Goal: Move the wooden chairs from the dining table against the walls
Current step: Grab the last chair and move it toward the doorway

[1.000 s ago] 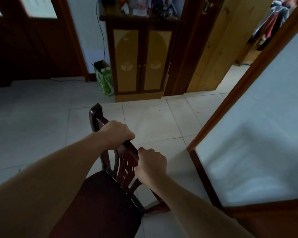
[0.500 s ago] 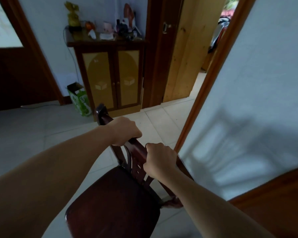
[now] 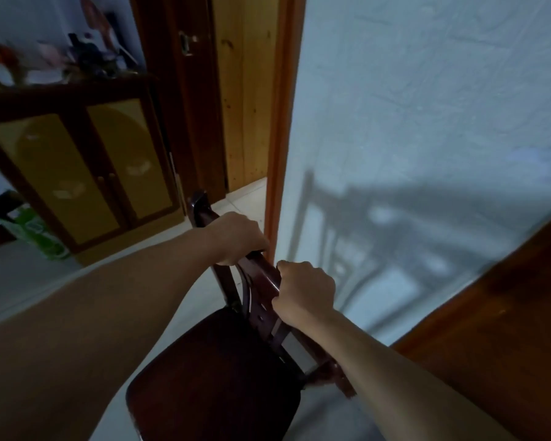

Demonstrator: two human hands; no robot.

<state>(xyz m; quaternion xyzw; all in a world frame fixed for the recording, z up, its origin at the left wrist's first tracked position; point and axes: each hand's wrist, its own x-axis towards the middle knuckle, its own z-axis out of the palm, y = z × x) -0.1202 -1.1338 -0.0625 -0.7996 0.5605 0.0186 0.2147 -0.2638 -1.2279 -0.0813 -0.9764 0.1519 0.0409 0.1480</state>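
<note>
A dark wooden chair (image 3: 217,374) fills the lower middle of the head view, its seat toward me and its back toward the pale wall (image 3: 427,138). My left hand (image 3: 236,237) is closed around the top rail of the chair back near its far end. My right hand (image 3: 306,291) grips the same rail nearer to me. The chair back stands very close to the wall, and the chair's shadow falls on it. The chair legs are hidden below the seat.
A wooden cabinet (image 3: 77,173) with yellow doors and clutter on top stands at left. A green bag (image 3: 35,232) sits beside it on the tiled floor. A door frame (image 3: 279,122) and open doorway lie straight ahead. Dark wood panelling (image 3: 506,329) is at lower right.
The chair and both hands have moved right and forward toward the pale wall. The cabinet has slid to the left of the view. Both grips are unchanged.
</note>
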